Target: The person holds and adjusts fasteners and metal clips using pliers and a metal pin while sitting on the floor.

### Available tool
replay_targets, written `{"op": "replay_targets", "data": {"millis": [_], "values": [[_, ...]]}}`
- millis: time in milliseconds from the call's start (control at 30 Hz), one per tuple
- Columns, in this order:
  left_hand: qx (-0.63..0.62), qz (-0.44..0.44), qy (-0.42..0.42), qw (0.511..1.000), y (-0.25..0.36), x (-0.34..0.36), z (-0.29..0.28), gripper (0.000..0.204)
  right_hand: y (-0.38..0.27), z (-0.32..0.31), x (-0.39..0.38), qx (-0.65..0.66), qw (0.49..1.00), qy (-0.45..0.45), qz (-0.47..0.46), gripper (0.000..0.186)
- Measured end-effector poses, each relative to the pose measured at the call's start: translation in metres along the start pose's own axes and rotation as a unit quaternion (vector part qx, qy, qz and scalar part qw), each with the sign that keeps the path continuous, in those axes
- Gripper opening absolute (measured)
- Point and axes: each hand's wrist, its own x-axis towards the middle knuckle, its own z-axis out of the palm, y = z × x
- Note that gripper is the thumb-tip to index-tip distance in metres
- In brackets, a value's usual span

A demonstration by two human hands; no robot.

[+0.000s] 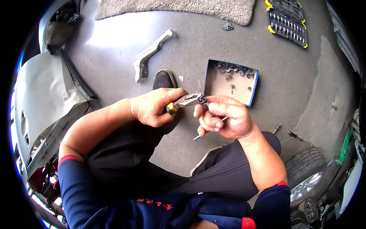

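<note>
My left hand (158, 107) is closed round the yellow-and-black handles of a pair of pliers (187, 101). The pliers' metal jaws point right and meet a small dark part (203, 100), whose exact kind I cannot make out. Thumb and fingers of my right hand (230, 116) pinch this part from the other side. A thin metal rod (196, 137) also passes between the right hand's lower fingers, its end sticking out at the lower left. Just beyond the right hand, a shallow blue-edged box (223, 89) on the floor holds many small dark clips (232, 70).
A bent metal bracket (150, 53) lies at the upper left, near my shoe (164, 79). A damaged car body panel (49, 84) stands at left. An open socket set (288, 24), a rug (179, 8), a loose dark clip (227, 25) and a wheel (307, 171) surround the workspace.
</note>
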Motion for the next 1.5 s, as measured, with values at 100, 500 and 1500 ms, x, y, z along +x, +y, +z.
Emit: {"op": "replay_targets", "data": {"millis": [100,500,1500], "values": [[0.039,0.059,0.001,0.998,-0.002,0.005,-0.001,0.055,0.008,-0.009,-0.002,0.097,0.991,-0.083,0.035,0.041],[0.116,-0.074,-0.012,0.99,-0.003,0.001,0.01,0.048,0.029,-0.003,0.001,-0.684,0.665,0.239,-0.179,0.015],[0.061,0.049,-0.026,0.997,0.001,0.0,0.013,0.049,0.018,-0.012,-0.015,0.104,0.982,-0.155,0.008,0.039]]}}
